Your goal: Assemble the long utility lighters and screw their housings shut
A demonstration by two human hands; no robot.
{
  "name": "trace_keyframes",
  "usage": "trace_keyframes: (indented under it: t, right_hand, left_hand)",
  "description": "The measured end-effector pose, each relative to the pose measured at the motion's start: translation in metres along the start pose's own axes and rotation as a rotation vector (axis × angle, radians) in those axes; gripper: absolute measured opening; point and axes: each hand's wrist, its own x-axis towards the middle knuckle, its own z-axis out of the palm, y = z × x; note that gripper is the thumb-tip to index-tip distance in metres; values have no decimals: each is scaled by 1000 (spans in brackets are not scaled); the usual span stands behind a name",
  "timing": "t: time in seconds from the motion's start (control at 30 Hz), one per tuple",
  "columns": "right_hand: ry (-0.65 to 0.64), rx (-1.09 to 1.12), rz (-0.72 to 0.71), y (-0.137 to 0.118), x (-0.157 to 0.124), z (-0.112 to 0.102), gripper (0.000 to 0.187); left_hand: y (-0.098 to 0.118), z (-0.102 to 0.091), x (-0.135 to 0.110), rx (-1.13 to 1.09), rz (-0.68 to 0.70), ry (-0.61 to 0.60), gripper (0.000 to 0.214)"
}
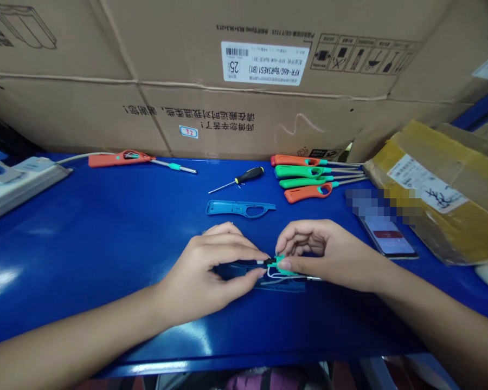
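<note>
Lighters (317, 176) — right of screwdriver (248, 175) (on table (65, 260))

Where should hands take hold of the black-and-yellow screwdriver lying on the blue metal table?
Grip the black-and-yellow screwdriver by its thick handle, coming down from above at the right end. It lies flat on the blue metal table, handle to the upper right, while the thin steel shaft narrows away to the left and offers little to hold.

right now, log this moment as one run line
left hand: pinching black part | right hand: pinching green piece | nearby: blue lighter shell
</note>
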Motion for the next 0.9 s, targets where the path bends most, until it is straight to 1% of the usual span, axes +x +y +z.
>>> trace_keyframes:
  t: [0.23, 0.3, 0.4, 0.43, 0.47, 0.5, 0.6, 0.67, 0.8, 0.9]
  right_hand:
    - [-22, 34, 78, -1, 2, -4, 34]
    - [-21, 43, 104, -1, 2, -3, 36]
    - [-9, 48, 127, 0, 3, -3, 37]
    - [-10, 42, 133, 1, 4, -3, 36]
    - [-14, 35, 139, 1, 4, -3, 35]
    - [-25, 29, 144, 2, 4, -3, 35]
    - [-59, 19, 165, 5, 5, -2, 35]
    - [-58, 2, 177, 6, 6, -1, 35]
    - [-23, -77, 171, 7, 7, 2, 34]
    - [-4, -116, 169, 7, 7, 2, 32]
  left_hand:
    - [0, -8, -1, 117, 53, -125, 27]
    - [0, -13, -1, 199, 56, -186, 41]
    - [0, -21, 1, 391, 41, -301, 71]
    - [-1, -23, 2, 448, 36, -338, 76]
    - [-1, -25, 3, 494, 30, -372, 75]
    - [-2, -26, 3, 525, 23, -404, 70]
    - [-5, -24, 1, 541, 4, -459, 42]
    - [-7, -21, -2, 514, -15, -466, 30]
    - [-9, -15, -7, 452, -44, -447, 28]
    - [-10, -13, -8, 426, -39, -419, 29]
